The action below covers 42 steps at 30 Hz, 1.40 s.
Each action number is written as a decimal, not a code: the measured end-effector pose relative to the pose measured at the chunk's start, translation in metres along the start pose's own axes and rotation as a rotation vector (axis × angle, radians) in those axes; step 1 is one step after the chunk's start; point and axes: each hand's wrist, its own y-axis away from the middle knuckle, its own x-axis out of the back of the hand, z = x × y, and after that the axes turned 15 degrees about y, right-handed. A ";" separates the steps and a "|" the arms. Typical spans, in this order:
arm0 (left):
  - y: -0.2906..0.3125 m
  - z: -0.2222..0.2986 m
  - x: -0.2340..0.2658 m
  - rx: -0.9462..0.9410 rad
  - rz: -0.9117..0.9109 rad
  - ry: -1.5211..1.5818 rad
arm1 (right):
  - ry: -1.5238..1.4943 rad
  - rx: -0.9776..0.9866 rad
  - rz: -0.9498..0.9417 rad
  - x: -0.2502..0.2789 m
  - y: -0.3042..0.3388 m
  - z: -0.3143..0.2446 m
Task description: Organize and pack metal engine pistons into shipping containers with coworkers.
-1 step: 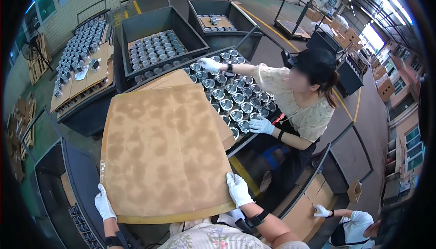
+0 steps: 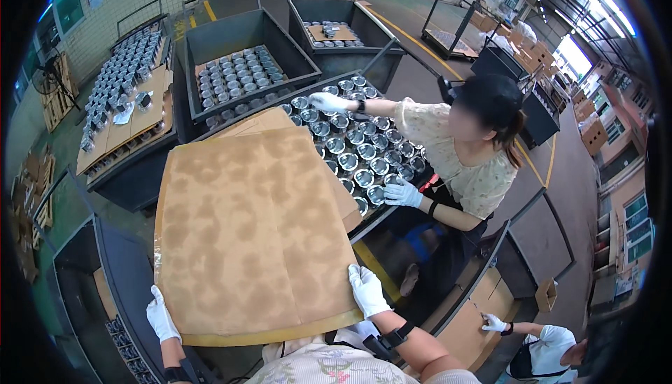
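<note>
A large brown cardboard sheet (image 2: 252, 237), marked with dark round stains, is held out in front of me. My left hand (image 2: 162, 316), in a white glove, grips its near left corner. On the near right edge my right hand (image 2: 368, 291), also white-gloved, has its fingers closed round the board. The sheet's far end overlaps another cardboard piece (image 2: 262, 123) at the side of a bin of shiny round metal parts (image 2: 365, 151). A co-worker (image 2: 476, 146) leans over those parts, one gloved hand reaching to the far rows and the other resting at the near side.
Grey metal bins (image 2: 252, 48) with similar parts stand beyond, and a loaded cart (image 2: 126, 121) is at the far left. Another bin (image 2: 115, 300) sits close on my left. At the lower right, a second person (image 2: 549, 352) reaches over a cardboard-lined bin (image 2: 465, 321).
The co-worker's far hand has shifted slightly to the right over the metal parts. My hands and the cardboard sheet stay nearly in place.
</note>
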 end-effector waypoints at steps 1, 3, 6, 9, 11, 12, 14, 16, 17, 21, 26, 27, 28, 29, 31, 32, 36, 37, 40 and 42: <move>0.007 0.007 -0.011 0.054 0.001 0.076 | -0.004 0.010 0.035 -0.002 -0.010 0.000; 0.020 0.019 -0.026 0.099 0.005 0.178 | 0.028 0.012 0.034 0.004 -0.029 -0.004; 0.030 0.032 -0.041 0.147 0.039 0.265 | -0.004 0.019 -0.003 0.004 -0.066 0.012; 0.041 0.035 -0.061 0.173 0.085 0.273 | -0.062 0.029 -0.037 0.008 -0.108 0.023; 0.051 0.041 -0.081 0.185 0.129 0.287 | -0.109 0.023 -0.065 0.021 -0.136 0.024; 0.059 0.048 -0.094 0.177 0.126 0.330 | -0.103 0.039 -0.078 0.032 -0.150 0.019; 0.077 0.064 -0.127 0.174 0.145 0.380 | -0.196 -0.008 -0.121 0.056 -0.183 0.011; 0.098 0.090 -0.173 0.150 0.096 0.463 | -0.156 0.036 -0.096 0.081 -0.232 0.032; 0.110 0.106 -0.196 0.156 0.074 0.426 | -0.190 0.044 -0.051 0.091 -0.256 0.041; 0.144 0.139 -0.298 0.152 0.049 0.519 | -0.071 0.105 0.014 0.147 -0.359 0.064; 0.161 0.133 -0.428 0.233 0.029 0.487 | 0.149 0.070 0.073 0.212 -0.479 0.106; 0.166 0.136 -0.455 0.251 -0.004 0.449 | 0.145 0.078 0.092 0.226 -0.500 0.118; 0.170 0.138 -0.476 0.255 0.014 0.454 | 0.139 0.091 0.104 0.234 -0.518 0.123; 0.175 0.140 -0.496 0.278 -0.001 0.403 | 0.139 0.071 0.123 0.242 -0.533 0.128; 0.183 0.134 -0.533 0.312 0.014 0.358 | 0.183 0.064 0.129 0.254 -0.563 0.131; 0.186 0.128 -0.548 0.284 0.018 0.303 | 0.268 0.069 0.135 0.259 -0.578 0.135; 0.207 0.149 -0.596 0.298 -0.006 0.112 | 0.374 0.101 0.229 0.272 -0.626 0.152; 0.211 0.155 -0.603 0.345 -0.021 0.130 | 0.384 0.091 0.220 0.273 -0.639 0.154; 0.220 0.160 -0.625 0.313 -0.017 0.113 | 0.462 0.097 0.298 0.276 -0.669 0.161; 0.229 0.164 -0.630 0.292 0.026 0.133 | 0.590 0.009 0.191 0.274 -0.681 0.151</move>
